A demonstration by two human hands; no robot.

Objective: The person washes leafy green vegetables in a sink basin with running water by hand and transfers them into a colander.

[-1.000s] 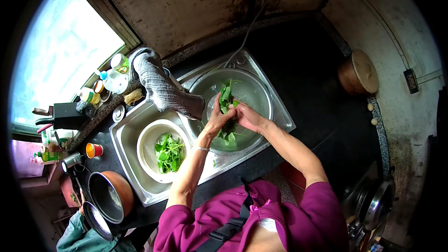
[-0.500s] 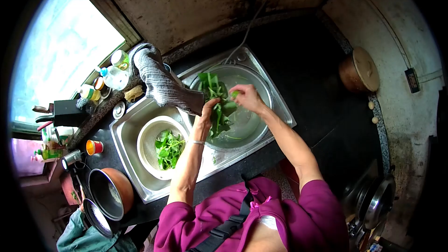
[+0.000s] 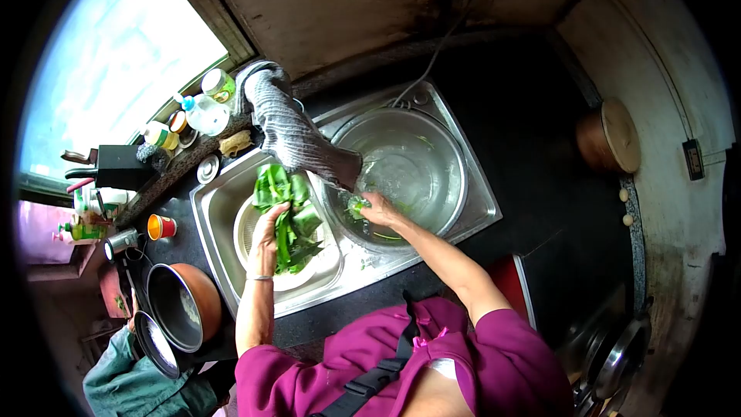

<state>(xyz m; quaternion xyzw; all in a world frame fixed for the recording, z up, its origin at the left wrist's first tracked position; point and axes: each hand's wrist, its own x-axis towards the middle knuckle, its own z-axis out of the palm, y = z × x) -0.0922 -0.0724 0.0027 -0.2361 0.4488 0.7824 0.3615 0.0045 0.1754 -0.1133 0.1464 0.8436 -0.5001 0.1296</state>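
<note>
My left hand [image 3: 268,225] is closed around a bunch of leafy greens [image 3: 287,243], holding it over the white colander [image 3: 241,230] in the left sink bowl. Most of what lies in the colander is hidden by the bunch. My right hand [image 3: 378,210] is at the near left side of the large metal basin [image 3: 461,174], fingers closed on a small green piece [image 3: 356,207]. Water splashes over that piece below the end of the grey cloth sleeve [image 3: 289,135] draped over the tap. A few green scraps float in the basin.
Bottles and jars [image 3: 207,114] line the window ledge beside a knife block [image 3: 123,167]. A red cup [image 3: 161,226] and a brown pot [image 3: 185,310] stand on the left counter. Another person's green sleeve [image 3: 127,378] shows lower left. A lidded pot [image 3: 610,137] is far right.
My left hand has carried the greens left from the basin to over the colander. My right hand has moved left and down to the water under the sleeve. The view has shifted slightly.
</note>
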